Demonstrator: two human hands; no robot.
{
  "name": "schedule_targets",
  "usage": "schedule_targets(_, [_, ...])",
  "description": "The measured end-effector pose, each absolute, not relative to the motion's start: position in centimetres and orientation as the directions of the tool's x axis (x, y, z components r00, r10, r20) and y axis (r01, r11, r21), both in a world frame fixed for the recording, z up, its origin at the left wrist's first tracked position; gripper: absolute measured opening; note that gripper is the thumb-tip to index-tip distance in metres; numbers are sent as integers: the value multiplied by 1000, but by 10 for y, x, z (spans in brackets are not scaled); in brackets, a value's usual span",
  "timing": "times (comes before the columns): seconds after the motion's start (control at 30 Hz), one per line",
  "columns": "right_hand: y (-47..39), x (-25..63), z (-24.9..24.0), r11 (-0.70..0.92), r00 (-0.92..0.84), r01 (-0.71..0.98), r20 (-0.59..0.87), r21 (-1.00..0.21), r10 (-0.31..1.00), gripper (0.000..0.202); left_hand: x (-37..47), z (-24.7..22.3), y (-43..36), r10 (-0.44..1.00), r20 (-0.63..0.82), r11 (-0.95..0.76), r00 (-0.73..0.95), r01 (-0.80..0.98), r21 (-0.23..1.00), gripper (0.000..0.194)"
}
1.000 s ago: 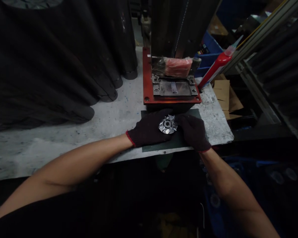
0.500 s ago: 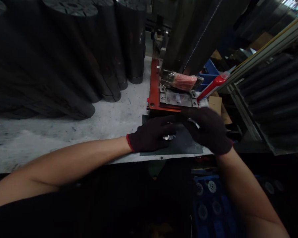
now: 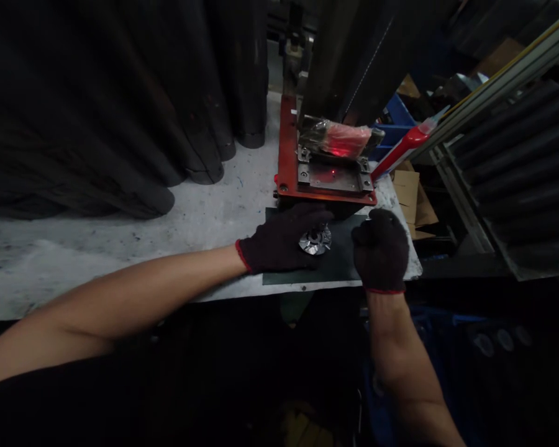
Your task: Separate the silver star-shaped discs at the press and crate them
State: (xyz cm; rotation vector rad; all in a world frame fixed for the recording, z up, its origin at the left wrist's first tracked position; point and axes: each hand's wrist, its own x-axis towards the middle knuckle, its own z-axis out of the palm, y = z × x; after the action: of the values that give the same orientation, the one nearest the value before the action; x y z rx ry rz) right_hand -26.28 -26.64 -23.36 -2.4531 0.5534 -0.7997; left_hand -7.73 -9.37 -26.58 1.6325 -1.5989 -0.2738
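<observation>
My left hand (image 3: 286,241), in a dark glove with a red cuff, has its fingers round a shiny round metal part (image 3: 315,239) above a dark green mat (image 3: 340,257). To the right, my right hand (image 3: 382,251), gloved the same way, is closed near the mat's right edge; whatever it may hold is hidden. Just beyond both hands stands an orange-red fixture (image 3: 287,143) with a metal plate (image 3: 326,177) on top, where a small red light dot shows. A pink block in clear wrap (image 3: 347,139) lies behind the plate.
Dark cylinders (image 3: 205,149) stand on the white table (image 3: 205,217) at the left. A red bottle with a pointed tip (image 3: 405,148) leans right of the fixture, near blue bins (image 3: 395,133) and cardboard (image 3: 407,189). A metal frame (image 3: 466,205) is farther right.
My right hand has moved down and closed. The metal part in my left hand now shows its face. The small pale piece on the plate is gone, and red light shines there.
</observation>
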Motion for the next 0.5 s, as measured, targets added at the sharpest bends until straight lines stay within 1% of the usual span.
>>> schedule_targets(0.03, [-261, -269, -241, -786, 726, -231, 437, -573, -531, 28, -77, -268, -93, -918, 335, 82, 211, -726, 683, 96])
schedule_targets(0.07, [-256, -271, -248, -773, 709, -230, 442, -592, -549, 24, -77, -269, -93, -926, 289, 26, 244, -721, 692, 105])
schedule_targets(0.1, [-252, -271, -253, -749, 717, -219, 418, -625, -558, 23, -77, -269, -93, -931, 248, -22, 268, -718, 696, 108])
schedule_targets(0.2, [-247, -262, -260, -628, 743, -180, 313, -757, -591, 33, -77, -265, -94, -943, 173, -90, 286, -716, 692, 103])
schedule_targets(0.23, [-247, -258, -260, -604, 759, -169, 289, -779, -584, 36, -78, -263, -94, -946, 161, -97, 281, -720, 688, 100])
schedule_targets(0.27, [-248, -255, -260, -610, 776, -161, 282, -776, -564, 38, -78, -261, -94, -949, 152, -101, 275, -724, 682, 97])
schedule_targets(0.37, [-253, -250, -261, -691, 814, -150, 308, -707, -492, 40, -79, -257, -94, -951, 139, -113, 275, -731, 673, 97])
schedule_targets(0.5, [-260, -251, -262, -754, 835, -163, 318, -637, -449, 41, -80, -256, -93, -948, 131, -129, 289, -729, 673, 98])
